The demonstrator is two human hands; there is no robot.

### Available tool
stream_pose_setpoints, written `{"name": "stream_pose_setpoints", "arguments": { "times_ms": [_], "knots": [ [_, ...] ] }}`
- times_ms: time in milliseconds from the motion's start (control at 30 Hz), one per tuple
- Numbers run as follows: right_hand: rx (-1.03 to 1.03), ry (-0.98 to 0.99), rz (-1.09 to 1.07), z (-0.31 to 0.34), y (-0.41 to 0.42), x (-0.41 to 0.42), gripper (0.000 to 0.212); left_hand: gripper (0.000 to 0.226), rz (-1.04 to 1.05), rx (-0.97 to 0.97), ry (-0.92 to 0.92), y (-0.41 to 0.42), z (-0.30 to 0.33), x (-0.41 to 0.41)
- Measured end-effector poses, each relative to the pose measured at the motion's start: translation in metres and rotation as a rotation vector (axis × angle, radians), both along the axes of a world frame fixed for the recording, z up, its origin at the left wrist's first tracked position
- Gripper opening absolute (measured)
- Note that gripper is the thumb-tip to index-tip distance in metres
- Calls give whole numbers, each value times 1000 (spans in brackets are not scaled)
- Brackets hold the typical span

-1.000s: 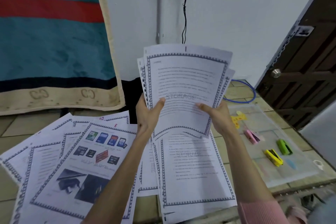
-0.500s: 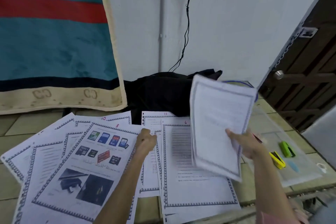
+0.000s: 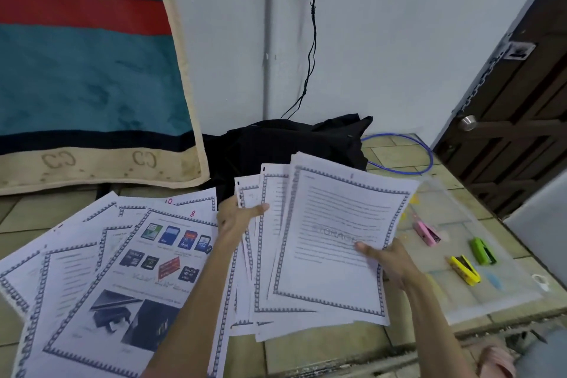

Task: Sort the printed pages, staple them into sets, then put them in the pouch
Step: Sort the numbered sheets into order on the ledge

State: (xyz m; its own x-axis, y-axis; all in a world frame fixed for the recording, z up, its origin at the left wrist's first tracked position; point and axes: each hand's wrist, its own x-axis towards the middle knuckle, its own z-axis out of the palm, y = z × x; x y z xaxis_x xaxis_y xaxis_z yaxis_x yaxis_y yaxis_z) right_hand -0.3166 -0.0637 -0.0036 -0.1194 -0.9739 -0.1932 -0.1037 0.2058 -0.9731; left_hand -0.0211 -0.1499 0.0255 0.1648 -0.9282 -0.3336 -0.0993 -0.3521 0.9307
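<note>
Your right hand (image 3: 391, 261) pinches a text page (image 3: 340, 242) at its lower right edge, thumb on the printed face, fingers behind. The page carries a blue patterned border and a faint grey watermark across the middle. It is tilted and overlaps the fanned pages (image 3: 264, 255) beneath it.

Your left hand (image 3: 237, 216) grips the upper left part of those fanned pages, thumb laid across the top sheet. Whether the lower edges of the fan rest on the floor cannot be determined.

To your left, more pages lie spread on the tiled floor (image 3: 306, 353). The uppermost is the picture page (image 3: 144, 279), which shows memory cards and bears a red handwritten 8 at the top. A sheet behind it is marked 10.

To your right, the clear pouch (image 3: 503, 301) lies flat on the floor. 3 small staplers sit within its outline: the pink stapler (image 3: 427, 232), the green stapler (image 3: 483, 251) and the yellow stapler (image 3: 464, 270), each apart from the others. Whether they are on or inside the pouch cannot be determined.

A black cloth (image 3: 291, 144) lies against the wall behind the pages.
</note>
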Motion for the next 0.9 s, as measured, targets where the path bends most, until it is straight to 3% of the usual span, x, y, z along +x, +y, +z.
{"name": "stream_pose_setpoints", "arguments": {
  "times_ms": [100,167,300,367,467,567,700,733,800,867,900],
  "knots": [
    [64,2,93,4,-7,15,59,26,-62,-1,171,-1,5,7],
    [6,6,-15,3,-8,20,37,13,-63,-3,263,-2,6,10],
    [-25,38,-211,-7,-3,14,10,20,86,-30,260,-9,5,23],
    [21,65,-179,-13,-5,14,21,19,85,-43,228,-11,3,26],
    [88,51,-59,-13,-6,19,16,17,58,-17,207,-16,-1,28],
    [93,60,-42,-15,-7,19,40,30,40,-14,221,-19,0,26],
    [95,65,-51,-21,-8,16,71,33,29,-18,263,-17,-1,22],
    [99,67,-61,-19,-9,18,69,32,20,-23,254,-16,-1,21],
    [104,65,-92,-20,-11,16,41,34,-37,-53,185,-14,0,16],
    [61,75,-119,-12,-10,16,18,46,-169,-115,-4,-5,4,13],
    [16,100,-122,-10,-11,14,20,45,-232,-164,-133,0,4,15]
  ]
}}
